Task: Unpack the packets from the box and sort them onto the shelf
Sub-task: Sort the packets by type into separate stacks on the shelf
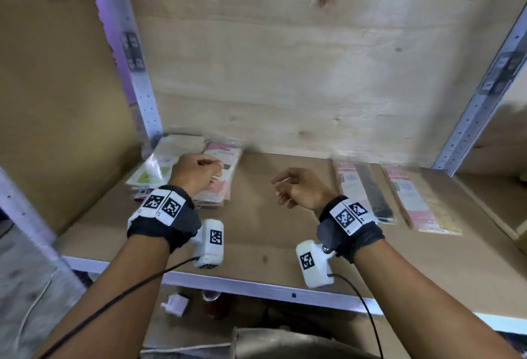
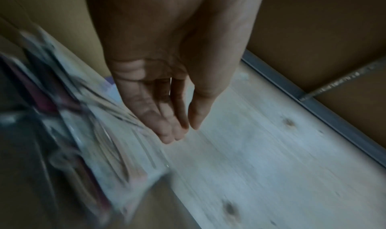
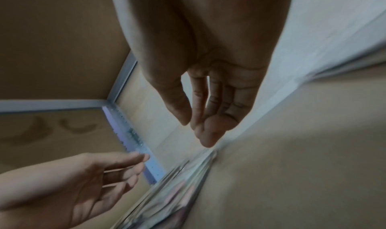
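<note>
A stack of flat plastic packets (image 1: 174,164) lies at the back left of the brown shelf board (image 1: 256,233), also blurred in the left wrist view (image 2: 100,146). My left hand (image 1: 199,171) hovers just above this stack, fingers relaxed and empty (image 2: 177,128). My right hand (image 1: 288,187) hangs over the bare middle of the shelf with loose fingers, holding nothing (image 3: 200,130). Two long packets lie at the right: one with a black strip (image 1: 362,190) and one pink and yellow (image 1: 419,201). No box is in view.
A plywood back panel (image 1: 313,59) closes the shelf behind. Perforated metal uprights stand at the left (image 1: 128,53) and right (image 1: 484,96). The shelf's metal front rail (image 1: 256,287) runs below my wrists. Small items sit on the floor underneath (image 1: 176,304).
</note>
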A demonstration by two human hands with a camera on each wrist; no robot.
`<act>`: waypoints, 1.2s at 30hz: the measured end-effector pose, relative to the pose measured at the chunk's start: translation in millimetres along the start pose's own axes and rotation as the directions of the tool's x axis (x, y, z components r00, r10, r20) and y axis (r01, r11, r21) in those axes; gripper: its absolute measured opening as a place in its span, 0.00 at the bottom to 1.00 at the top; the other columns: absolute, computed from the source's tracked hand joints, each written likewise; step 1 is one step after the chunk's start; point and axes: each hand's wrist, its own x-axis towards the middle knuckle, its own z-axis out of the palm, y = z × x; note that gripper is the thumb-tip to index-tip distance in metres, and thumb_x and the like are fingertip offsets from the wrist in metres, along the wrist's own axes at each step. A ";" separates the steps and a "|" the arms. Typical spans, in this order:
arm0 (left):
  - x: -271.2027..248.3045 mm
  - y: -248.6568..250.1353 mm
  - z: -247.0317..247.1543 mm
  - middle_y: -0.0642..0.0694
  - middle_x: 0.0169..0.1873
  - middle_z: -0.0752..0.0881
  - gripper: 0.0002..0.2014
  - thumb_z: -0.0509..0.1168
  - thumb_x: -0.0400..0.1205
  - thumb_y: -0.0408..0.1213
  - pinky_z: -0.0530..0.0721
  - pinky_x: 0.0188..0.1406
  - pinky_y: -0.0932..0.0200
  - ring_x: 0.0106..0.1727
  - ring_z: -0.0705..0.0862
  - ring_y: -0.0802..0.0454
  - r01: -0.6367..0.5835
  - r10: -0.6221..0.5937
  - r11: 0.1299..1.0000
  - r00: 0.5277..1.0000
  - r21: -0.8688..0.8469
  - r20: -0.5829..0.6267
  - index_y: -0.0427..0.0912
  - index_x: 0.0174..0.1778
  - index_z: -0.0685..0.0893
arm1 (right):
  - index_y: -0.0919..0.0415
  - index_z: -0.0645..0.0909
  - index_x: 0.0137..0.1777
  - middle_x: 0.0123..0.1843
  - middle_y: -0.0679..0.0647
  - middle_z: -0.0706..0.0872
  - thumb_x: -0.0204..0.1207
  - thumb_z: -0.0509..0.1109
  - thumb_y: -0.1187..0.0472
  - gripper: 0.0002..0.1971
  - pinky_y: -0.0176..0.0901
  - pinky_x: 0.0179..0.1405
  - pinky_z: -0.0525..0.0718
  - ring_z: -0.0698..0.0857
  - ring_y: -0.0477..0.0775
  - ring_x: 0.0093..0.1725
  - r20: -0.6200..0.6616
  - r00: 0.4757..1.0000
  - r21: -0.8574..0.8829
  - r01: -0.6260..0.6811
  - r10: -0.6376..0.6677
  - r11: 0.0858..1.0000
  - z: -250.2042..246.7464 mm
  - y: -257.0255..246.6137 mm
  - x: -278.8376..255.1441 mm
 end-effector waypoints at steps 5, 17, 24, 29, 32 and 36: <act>10.7 -19.9 -58.1 0.47 0.29 0.90 0.05 0.73 0.78 0.30 0.88 0.34 0.59 0.30 0.87 0.50 0.029 -0.030 0.999 0.992 -0.014 -0.119 0.44 0.38 0.90 | 0.64 0.77 0.46 0.35 0.61 0.83 0.81 0.69 0.62 0.06 0.53 0.40 0.90 0.83 0.60 0.31 0.091 0.988 0.041 -0.129 0.124 0.991 78.2 -34.9 55.6; 9.4 -30.7 -93.8 0.42 0.31 0.89 0.06 0.71 0.79 0.27 0.86 0.30 0.60 0.24 0.84 0.52 0.047 -0.050 0.997 0.998 -0.065 -0.046 0.42 0.40 0.87 | 0.56 0.81 0.44 0.36 0.49 0.88 0.60 0.87 0.48 0.21 0.37 0.24 0.81 0.85 0.49 0.33 0.020 0.970 -0.195 -0.233 0.241 0.953 113.6 -30.7 100.2; -10.5 -19.9 -65.8 0.40 0.50 0.89 0.09 0.72 0.82 0.34 0.92 0.43 0.56 0.41 0.91 0.46 0.091 -0.079 0.981 0.994 -0.169 0.076 0.37 0.56 0.87 | 0.62 0.78 0.49 0.54 0.69 0.86 0.76 0.76 0.67 0.09 0.39 0.23 0.68 0.80 0.59 0.39 0.059 0.982 0.096 -0.186 0.181 0.978 79.5 -21.7 59.8; -28.0 4.2 -29.3 0.43 0.70 0.78 0.22 0.72 0.81 0.48 0.91 0.36 0.62 0.53 0.91 0.44 0.204 -0.105 0.916 0.953 -0.345 0.284 0.44 0.68 0.81 | 0.62 0.80 0.49 0.40 0.56 0.81 0.74 0.73 0.76 0.11 0.34 0.18 0.71 0.81 0.56 0.36 -0.031 0.996 0.080 0.081 -0.079 0.993 48.4 -37.3 11.9; -30.4 13.4 -16.8 0.40 0.67 0.78 0.30 0.74 0.76 0.58 0.92 0.41 0.56 0.59 0.89 0.42 0.246 -0.079 0.845 0.936 -0.475 0.344 0.52 0.72 0.77 | 0.64 0.83 0.54 0.39 0.56 0.78 0.73 0.73 0.76 0.12 0.43 0.26 0.84 0.81 0.53 0.34 -0.035 0.973 -0.075 0.227 -0.230 0.971 29.4 -41.1 -16.5; -30.1 16.3 -2.7 0.39 0.61 0.80 0.34 0.79 0.72 0.52 0.91 0.51 0.41 0.62 0.85 0.40 0.312 -0.078 0.683 0.930 -0.661 0.359 0.44 0.70 0.77 | 0.53 0.87 0.55 0.42 0.58 0.81 0.68 0.76 0.73 0.19 0.29 0.36 0.75 0.77 0.41 0.37 0.019 0.906 -0.415 0.393 -0.424 0.821 10.1 -36.2 -39.8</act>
